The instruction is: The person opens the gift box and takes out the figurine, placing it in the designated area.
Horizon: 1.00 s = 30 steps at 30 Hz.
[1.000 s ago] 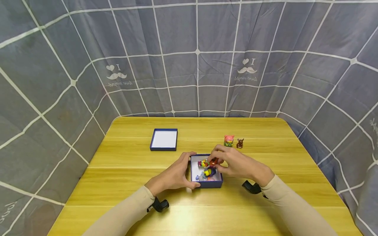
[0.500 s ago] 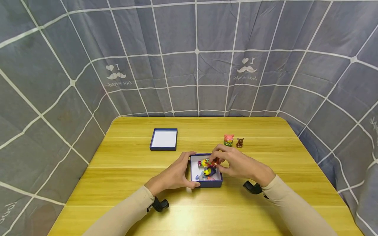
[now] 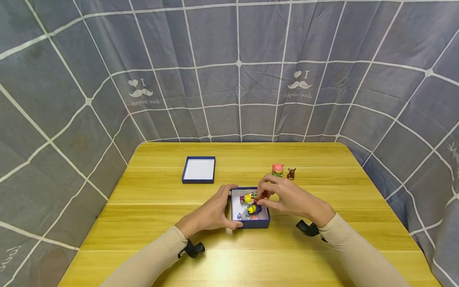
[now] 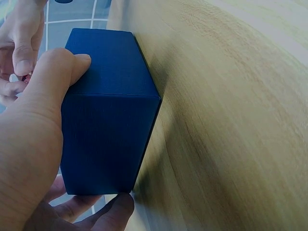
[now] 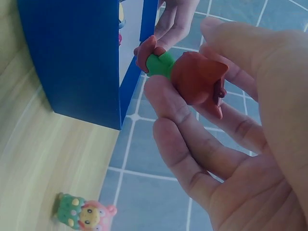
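Note:
A blue box (image 3: pixel 256 225) with a white inside stands in front of me on the table. My left hand (image 3: pixel 212 210) grips its left side, thumb on the near wall and fingers round the far corner. Over the box's right part my right hand (image 3: pixel 287 196) pinches a reddish-brown animal figurine in green clothing (image 5: pixel 195 77); in the head view the fingers mostly hide it. A yellow figurine with dark red ends (image 3: pixel 247 198) lies in the box. Near it are a yellow-and-dark-blue figurine (image 3: pixel 254 209) and smaller bluish and pink pieces (image 3: pixel 244 215).
A blue-rimmed lid (image 3: pixel 199 169), white side up, lies at the back left of the wooden table (image 3: pixel 150 199). Behind the box on the right stand a pink-and-green figurine (image 3: pixel 277 170) and a small brown animal figurine (image 3: pixel 291 173). A grey checked curtain (image 3: pixel 218 83) surrounds the table.
My right hand has shifted slightly to the right with the reddish-brown figurine, and more of the yellow figurine's right end shows. My left hand and the box have stayed in place.

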### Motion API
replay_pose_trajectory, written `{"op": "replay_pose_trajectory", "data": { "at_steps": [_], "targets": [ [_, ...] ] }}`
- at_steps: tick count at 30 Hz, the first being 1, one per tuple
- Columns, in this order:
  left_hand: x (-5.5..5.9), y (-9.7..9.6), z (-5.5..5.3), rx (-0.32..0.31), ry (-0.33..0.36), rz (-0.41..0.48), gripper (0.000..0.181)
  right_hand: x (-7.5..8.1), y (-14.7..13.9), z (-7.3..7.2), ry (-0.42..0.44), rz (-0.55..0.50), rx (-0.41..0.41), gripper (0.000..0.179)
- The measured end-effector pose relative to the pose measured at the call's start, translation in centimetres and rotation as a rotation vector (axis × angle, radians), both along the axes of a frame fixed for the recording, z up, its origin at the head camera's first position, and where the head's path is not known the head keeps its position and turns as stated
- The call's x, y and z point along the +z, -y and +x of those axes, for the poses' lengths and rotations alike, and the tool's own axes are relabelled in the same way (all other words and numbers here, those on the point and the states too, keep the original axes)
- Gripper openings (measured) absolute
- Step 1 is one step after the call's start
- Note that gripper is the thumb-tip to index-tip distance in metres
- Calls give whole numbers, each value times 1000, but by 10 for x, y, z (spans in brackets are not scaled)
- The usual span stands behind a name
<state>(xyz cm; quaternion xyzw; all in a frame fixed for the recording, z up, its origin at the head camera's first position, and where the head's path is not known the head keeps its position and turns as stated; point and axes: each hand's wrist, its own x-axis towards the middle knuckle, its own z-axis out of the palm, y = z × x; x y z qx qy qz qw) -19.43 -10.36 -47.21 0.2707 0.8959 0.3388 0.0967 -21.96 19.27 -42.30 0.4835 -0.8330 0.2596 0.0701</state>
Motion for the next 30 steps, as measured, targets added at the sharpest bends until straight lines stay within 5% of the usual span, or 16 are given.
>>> {"op": "replay_pose_trajectory", "data": {
  "at_steps": [17, 30],
  "targets": [
    [0, 0, 1, 7, 13, -4, 120, 2, -10, -3, -43, -20, -20, 18],
    [-1, 0, 1, 8, 8, -20, 120, 9, -18, -3, -49, 14, -119, 27]
  ]
}}
